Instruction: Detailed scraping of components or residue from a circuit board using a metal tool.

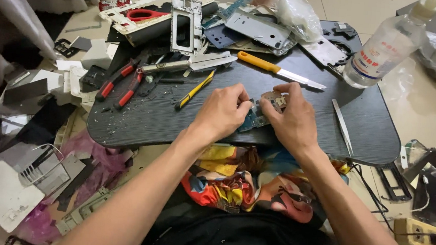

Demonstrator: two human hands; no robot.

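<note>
Both hands meet over a small blue circuit board near the front edge of a dark lap table. My left hand pinches the board's left side with thumb and fingers. My right hand grips its right end, where a brownish part sticks up between the fingers. The board is partly hidden by both hands.
On the table lie a yellow-handled knife, steel tweezers, red-handled pliers, a yellow screwdriver, and phone frames and back covers. A clear plastic bottle stands at the right. Scrap parts litter the floor on the left.
</note>
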